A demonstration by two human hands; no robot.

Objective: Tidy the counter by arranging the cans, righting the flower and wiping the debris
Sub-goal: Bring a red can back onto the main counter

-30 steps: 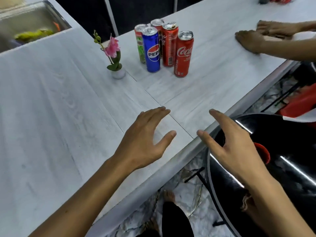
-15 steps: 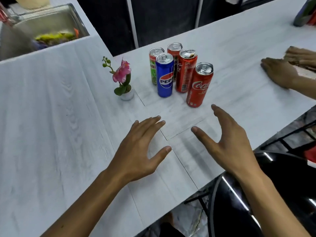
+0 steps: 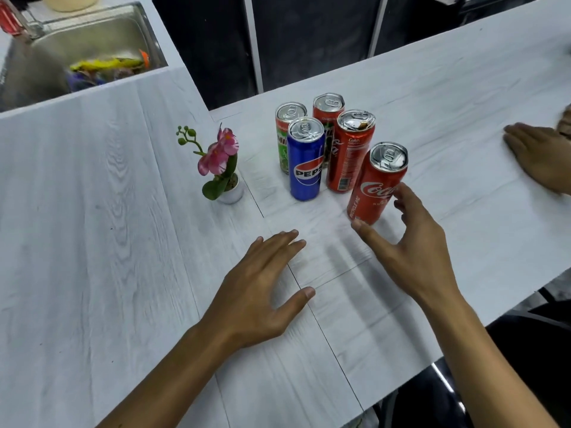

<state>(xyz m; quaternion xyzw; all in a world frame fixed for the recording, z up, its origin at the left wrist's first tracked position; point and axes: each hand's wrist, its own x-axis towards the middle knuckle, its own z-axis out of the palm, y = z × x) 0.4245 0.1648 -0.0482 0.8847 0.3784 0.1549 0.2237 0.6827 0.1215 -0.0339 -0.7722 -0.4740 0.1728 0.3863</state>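
Several slim cans stand upright in a cluster on the white counter (image 3: 92, 242): a blue Pepsi can (image 3: 306, 162), a green can (image 3: 285, 131), a dark red can (image 3: 327, 112), a red can (image 3: 350, 152) and a red Coca-Cola can (image 3: 377, 186) nearest me. A small pink flower in a white pot (image 3: 224, 174) stands upright left of the cans. My right hand (image 3: 411, 248) is open, its fingers curved around the Coca-Cola can's right side, thumb near its base. My left hand (image 3: 262, 291) hovers open and flat over the counter.
A steel sink (image 3: 55, 57) with yellow and dark items lies at the back left. Another person's hand (image 3: 540, 156) rests on the counter at the right edge. The counter's front edge runs diagonally at lower right, with a dark glossy object below it.
My view has tilted up and closer to the cans. My right hand has moved forward from over the counter edge up to the Coca-Cola can. My left hand has stayed open over the counter.
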